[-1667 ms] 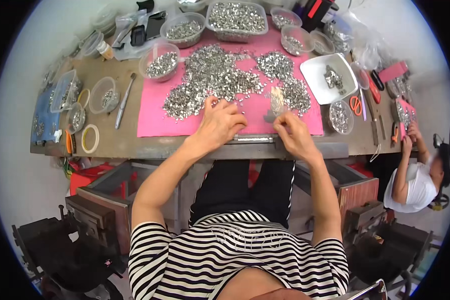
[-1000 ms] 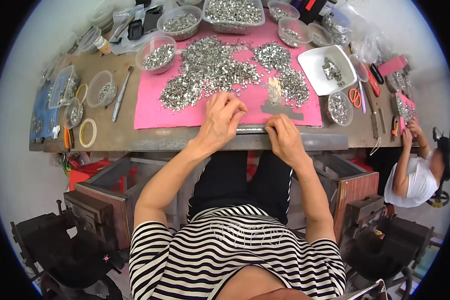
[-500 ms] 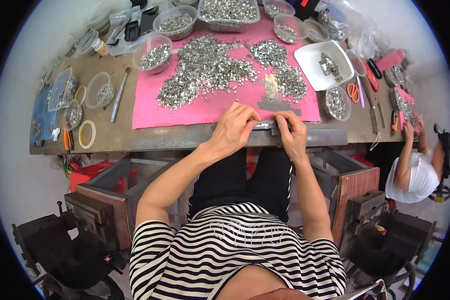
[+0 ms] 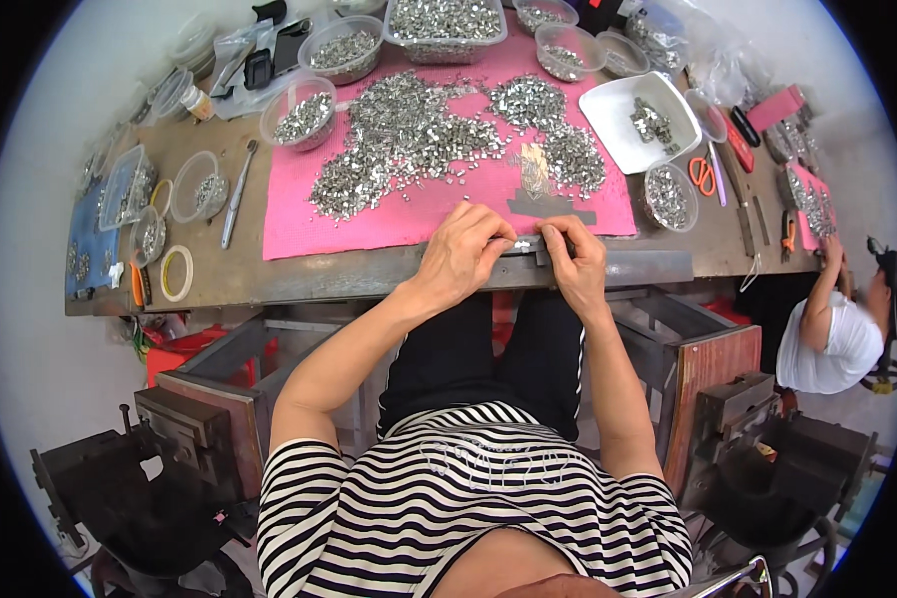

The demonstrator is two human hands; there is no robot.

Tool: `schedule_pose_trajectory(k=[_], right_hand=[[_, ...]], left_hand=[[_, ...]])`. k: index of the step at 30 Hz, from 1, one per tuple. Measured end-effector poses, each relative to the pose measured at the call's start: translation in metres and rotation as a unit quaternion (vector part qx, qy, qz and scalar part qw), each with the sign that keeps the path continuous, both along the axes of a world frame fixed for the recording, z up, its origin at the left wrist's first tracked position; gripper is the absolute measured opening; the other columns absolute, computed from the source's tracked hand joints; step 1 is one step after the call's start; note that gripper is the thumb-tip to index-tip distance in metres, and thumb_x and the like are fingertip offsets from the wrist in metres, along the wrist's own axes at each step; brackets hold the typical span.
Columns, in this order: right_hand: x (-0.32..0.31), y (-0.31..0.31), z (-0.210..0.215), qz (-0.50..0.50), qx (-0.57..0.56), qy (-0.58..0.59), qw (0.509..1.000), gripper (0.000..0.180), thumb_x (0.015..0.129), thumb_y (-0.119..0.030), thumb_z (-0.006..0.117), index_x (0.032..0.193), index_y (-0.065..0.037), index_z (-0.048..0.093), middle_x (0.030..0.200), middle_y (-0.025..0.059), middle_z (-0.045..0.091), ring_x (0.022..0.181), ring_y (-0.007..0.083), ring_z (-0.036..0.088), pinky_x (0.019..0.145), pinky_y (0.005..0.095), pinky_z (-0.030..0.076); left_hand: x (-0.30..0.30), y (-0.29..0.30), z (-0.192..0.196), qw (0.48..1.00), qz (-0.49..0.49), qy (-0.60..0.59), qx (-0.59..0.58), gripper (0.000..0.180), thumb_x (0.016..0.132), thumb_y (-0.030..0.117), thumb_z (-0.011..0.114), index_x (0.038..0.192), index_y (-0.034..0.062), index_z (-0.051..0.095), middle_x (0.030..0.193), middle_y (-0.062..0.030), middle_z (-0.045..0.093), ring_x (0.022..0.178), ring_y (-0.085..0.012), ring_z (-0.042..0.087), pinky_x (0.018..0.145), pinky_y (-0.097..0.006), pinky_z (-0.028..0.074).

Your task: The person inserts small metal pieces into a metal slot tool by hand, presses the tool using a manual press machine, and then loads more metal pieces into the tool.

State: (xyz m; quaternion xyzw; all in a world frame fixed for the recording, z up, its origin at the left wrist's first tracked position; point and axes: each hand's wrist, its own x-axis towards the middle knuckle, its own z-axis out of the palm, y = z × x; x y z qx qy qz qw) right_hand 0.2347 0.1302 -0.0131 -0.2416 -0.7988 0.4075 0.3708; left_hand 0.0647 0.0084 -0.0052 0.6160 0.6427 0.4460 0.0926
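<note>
At the near table edge, a short row of small shiny metal pieces (image 4: pixel 522 243) lies in a dark metal fixture (image 4: pixel 540 256) between my hands. My left hand (image 4: pixel 462 255) is closed in a pinch at the row's left end; its fingertips hide what they hold. On the right side of the fixture, my right hand (image 4: pixel 576 263) is closed with thumb and fingers bent, and a dark part shows between them, too covered to name. Just beyond lie a flat grey plate (image 4: pixel 558 211) and thin gold-coloured strips (image 4: pixel 534 169) on the pink mat (image 4: pixel 369 235).
Heaps of small metal pieces (image 4: pixel 399 135) cover the mat's middle. Tubs (image 4: pixel 299 118) of pieces and a white tray (image 4: pixel 608 115) stand around it. A toothbrush (image 4: pixel 237 199) and tape roll (image 4: pixel 176 273) lie left, orange-handled scissors (image 4: pixel 703 176) right. Another person (image 4: pixel 832 339) sits far right.
My right thumb and fingers have shifted slightly left and down at the fixture, with the fingers more bent. My left hand stays nearly in place. The view has shifted a little.
</note>
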Motion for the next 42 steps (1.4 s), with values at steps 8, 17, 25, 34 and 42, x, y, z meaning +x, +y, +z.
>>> schedule_pose_trajectory(k=[8,17,25,34,42], right_hand=[[-0.004,0.003,0.006,0.001,0.011,0.012,1.000,0.009,0.097,-0.006,0.065,0.098,0.002,0.070,0.087,0.0103,0.068,0.076,0.0207,0.065,0.071,0.0312,0.050],[-0.024,0.018,0.019,0.022,0.113,-0.010,0.993,0.007,0.093,0.001,0.067,0.099,0.000,0.069,0.087,0.0128,0.068,0.073,0.0247,0.067,0.065,0.0347,0.052],[-0.149,0.096,0.021,0.060,0.221,-0.056,0.972,0.010,0.092,-0.007,0.063,0.098,-0.001,0.070,0.091,0.0165,0.065,0.088,0.0371,0.066,0.077,0.0453,0.054],[-0.218,0.110,-0.007,-0.032,0.323,-0.161,0.932,0.010,0.086,-0.008,0.064,0.089,-0.004,0.072,0.091,0.0176,0.067,0.093,0.0360,0.066,0.085,0.0470,0.052],[-0.221,0.119,-0.013,-0.021,0.353,-0.136,0.926,0.009,0.088,-0.010,0.060,0.088,-0.004,0.067,0.090,0.0148,0.066,0.091,0.0338,0.065,0.082,0.0476,0.050]], left_hand=[[-0.001,-0.001,0.006,0.994,0.006,0.082,0.065,0.013,0.084,0.002,0.073,0.096,0.0033,0.068,0.092,-0.0102,0.065,0.086,-0.0307,0.061,0.075,-0.040,0.051],[0.011,-0.011,0.008,0.969,0.046,0.233,0.070,0.015,0.082,0.018,0.079,0.090,0.0089,0.071,0.086,-0.0018,0.065,0.087,-0.0225,0.061,0.100,-0.050,0.046],[-0.085,0.045,0.011,0.967,0.163,0.174,0.088,0.006,0.091,0.017,0.070,0.094,0.0125,0.073,0.088,-0.0033,0.071,0.087,-0.0237,0.063,0.099,-0.048,0.037],[-0.149,0.089,-0.003,0.948,0.243,0.202,0.045,0.010,0.090,0.020,0.072,0.098,0.0145,0.076,0.088,-0.0026,0.070,0.090,-0.0236,0.063,0.094,-0.047,0.035],[-0.138,0.065,-0.003,0.951,0.246,0.178,0.053,0.008,0.090,0.018,0.073,0.096,0.0146,0.076,0.090,-0.0012,0.070,0.090,-0.0223,0.061,0.095,-0.045,0.034]])
